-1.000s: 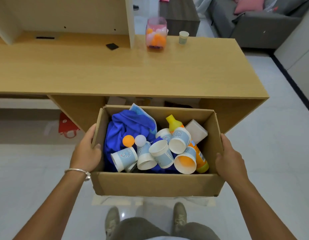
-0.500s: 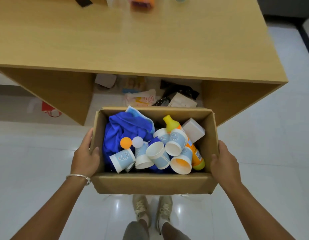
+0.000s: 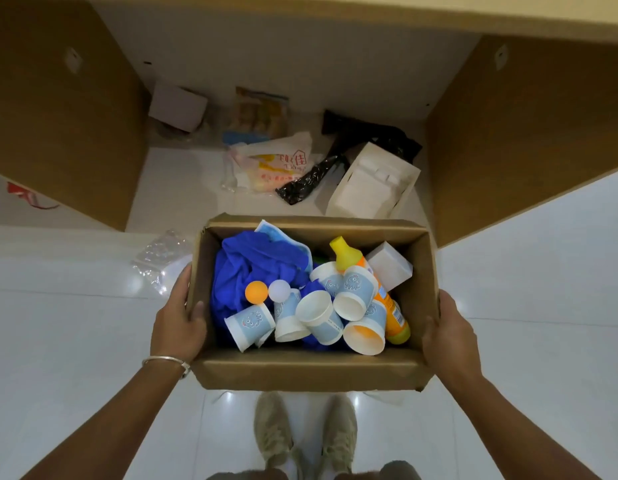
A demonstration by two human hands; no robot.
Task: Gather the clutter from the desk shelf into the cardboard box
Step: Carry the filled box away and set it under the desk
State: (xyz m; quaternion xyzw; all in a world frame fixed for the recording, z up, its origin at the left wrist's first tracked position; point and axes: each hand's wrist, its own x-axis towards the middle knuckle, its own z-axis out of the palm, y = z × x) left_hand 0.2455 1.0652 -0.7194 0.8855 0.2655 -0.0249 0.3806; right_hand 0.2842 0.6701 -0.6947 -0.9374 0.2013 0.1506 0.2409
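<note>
The left hand (image 3: 177, 323) grips the left wall of the cardboard box (image 3: 311, 372), thumb hooked over the rim. Inside lie a blue cloth (image 3: 252, 268), paper cups (image 3: 318, 320) and an orange bottle (image 3: 387, 306) — the right hand (image 3: 449, 337) clasps the right wall.

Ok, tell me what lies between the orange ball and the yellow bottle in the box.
In the head view, a white ball and paper cups lie between them.
</note>
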